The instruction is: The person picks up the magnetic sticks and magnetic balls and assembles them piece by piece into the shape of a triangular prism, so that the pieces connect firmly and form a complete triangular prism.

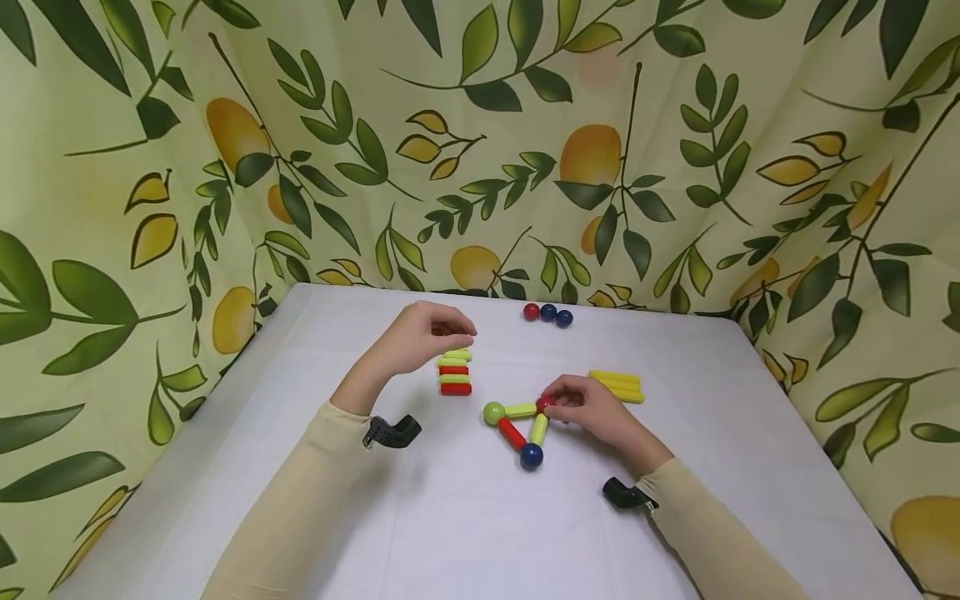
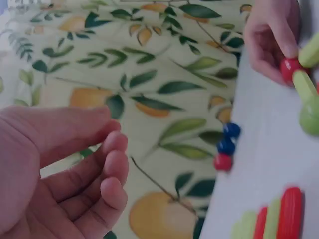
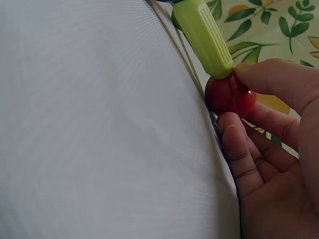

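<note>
A triangle of balls and short sticks lies on the table. Its corners are a green ball (image 1: 494, 413), a blue ball (image 1: 531, 456) and a red ball (image 3: 219, 94). Two lime sticks (image 1: 521, 411) and a red stick (image 1: 512, 433) join them. My right hand (image 1: 596, 410) pinches the red ball between thumb and fingers, beside the end of a lime stick. Over a row of lime and red sticks (image 1: 455, 379) hovers my left hand (image 1: 420, 337), its fingers loosely bent. Nothing shows between its thumb and fingers in the left wrist view.
Three loose balls, one red (image 1: 532, 312) and two blue (image 1: 548, 312), sit near the table's back edge. Yellow sticks (image 1: 618, 386) lie beyond my right hand. A leaf-and-fruit patterned curtain (image 1: 480, 167) hangs round the white table (image 1: 465, 533).
</note>
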Motion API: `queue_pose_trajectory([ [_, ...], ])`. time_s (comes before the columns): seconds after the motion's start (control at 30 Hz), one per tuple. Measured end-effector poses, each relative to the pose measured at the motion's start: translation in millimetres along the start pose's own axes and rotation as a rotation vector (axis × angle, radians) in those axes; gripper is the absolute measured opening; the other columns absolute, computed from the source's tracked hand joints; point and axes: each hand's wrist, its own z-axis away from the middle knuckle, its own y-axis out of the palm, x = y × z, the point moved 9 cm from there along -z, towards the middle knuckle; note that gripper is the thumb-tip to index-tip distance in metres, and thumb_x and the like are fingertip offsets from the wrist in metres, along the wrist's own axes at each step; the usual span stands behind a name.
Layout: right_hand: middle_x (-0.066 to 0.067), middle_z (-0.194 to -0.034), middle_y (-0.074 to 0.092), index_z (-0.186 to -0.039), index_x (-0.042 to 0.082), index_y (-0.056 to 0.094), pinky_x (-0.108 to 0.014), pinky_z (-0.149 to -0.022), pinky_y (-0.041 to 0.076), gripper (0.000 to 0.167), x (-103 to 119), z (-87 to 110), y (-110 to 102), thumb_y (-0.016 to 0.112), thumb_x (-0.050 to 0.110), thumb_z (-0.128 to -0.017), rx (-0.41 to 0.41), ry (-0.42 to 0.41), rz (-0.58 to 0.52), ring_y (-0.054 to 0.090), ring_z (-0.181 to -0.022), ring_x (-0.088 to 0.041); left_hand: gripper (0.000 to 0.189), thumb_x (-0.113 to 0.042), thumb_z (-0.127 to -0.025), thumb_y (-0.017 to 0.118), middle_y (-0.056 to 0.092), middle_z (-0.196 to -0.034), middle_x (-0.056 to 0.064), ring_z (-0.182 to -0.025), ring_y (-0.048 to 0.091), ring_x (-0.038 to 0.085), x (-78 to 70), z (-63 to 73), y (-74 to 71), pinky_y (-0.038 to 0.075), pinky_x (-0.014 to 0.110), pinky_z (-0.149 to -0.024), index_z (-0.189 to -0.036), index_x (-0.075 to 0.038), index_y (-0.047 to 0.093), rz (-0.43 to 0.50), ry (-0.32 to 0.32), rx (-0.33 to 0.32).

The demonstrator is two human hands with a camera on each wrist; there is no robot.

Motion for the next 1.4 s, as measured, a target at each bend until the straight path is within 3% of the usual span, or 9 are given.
queue_pose_trajectory([
  [0.07,-0.005,-0.103,0.071,-0.116,0.015,0.078,-0.028,-0.076,0.056,0.021,1.9,-1.3,-0.4,0.084,0.022,-0.098,0.003,-0.008,0.005,0.064,-0.091,-0.027,0.012,-0.013,-0.101,0.078,0.075,-0.099,0.000,-0.092,0.067,0.021,16.0,-4.5,3.4,0.057,0.039,-0.086,-0.113,-0.009,0.082,-0.011,-0.034,0.013],
  [0.17,-0.005,-0.104,0.072,-0.116,0.013,0.078,-0.027,-0.077,0.056,0.021,3.9,-1.7,-1.6,0.084,0.021,-0.098,0.004,-0.022,0.008,0.064,-0.091,-0.026,0.015,-0.011,-0.100,0.079,0.074,-0.097,-0.001,-0.091,0.066,0.021,28.1,-7.5,13.6,0.056,0.038,-0.085,-0.114,-0.006,0.081,-0.110,-0.070,0.064],
  [0.3,-0.006,-0.104,0.072,-0.116,0.012,0.078,-0.026,-0.076,0.056,0.021,2.8,-1.0,-2.3,0.084,0.020,-0.098,-0.001,-0.025,0.003,0.064,-0.090,-0.026,0.017,-0.008,-0.098,0.081,0.074,-0.098,-0.001,-0.091,0.065,0.020,44.2,-10.7,32.0,0.056,0.036,-0.085,-0.115,-0.003,0.081,-0.192,-0.075,0.150],
  [0.53,-0.004,-0.105,0.073,-0.117,0.012,0.078,-0.027,-0.076,0.056,0.022,1.7,1.5,0.9,0.083,0.021,-0.098,0.006,-0.021,0.000,0.065,-0.090,-0.025,0.008,-0.006,-0.096,0.083,0.069,-0.088,-0.004,-0.086,0.060,0.017,67.2,-9.9,58.3,0.053,0.033,-0.081,-0.102,-0.010,0.082,-0.300,-0.090,0.230],
  [0.73,-0.003,-0.103,0.072,-0.118,0.011,0.077,-0.027,-0.076,0.056,0.028,5.8,3.1,-1.8,0.087,0.024,-0.095,-0.030,-0.010,0.030,0.064,-0.091,-0.025,0.013,-0.002,-0.095,0.081,0.066,-0.081,-0.008,-0.082,0.060,0.016,67.5,-7.8,73.4,0.053,0.033,-0.079,-0.093,-0.015,0.081,-0.378,-0.062,0.283],
  [0.97,-0.003,-0.095,0.069,-0.109,0.017,0.078,-0.030,-0.072,0.055,0.023,9.7,4.3,-4.1,0.090,0.026,-0.092,-0.068,0.027,0.098,0.062,-0.088,-0.025,0.015,-0.001,-0.092,0.082,0.064,-0.074,-0.008,-0.077,0.059,0.017,61.1,-5.6,79.6,0.051,0.034,-0.076,-0.088,-0.015,0.080,-0.460,-0.045,0.289],
  [1.4,-0.003,-0.101,0.072,-0.118,0.014,0.080,-0.031,-0.071,0.058,0.026,1.8,2.0,-4.5,0.087,0.025,-0.095,-0.075,0.047,0.040,0.063,-0.087,-0.025,0.015,0.002,-0.089,0.083,0.066,-0.077,-0.006,-0.076,0.059,0.018,53.7,-0.8,84.6,0.053,0.035,-0.077,-0.087,-0.013,0.080,-0.519,-0.050,0.298],
])
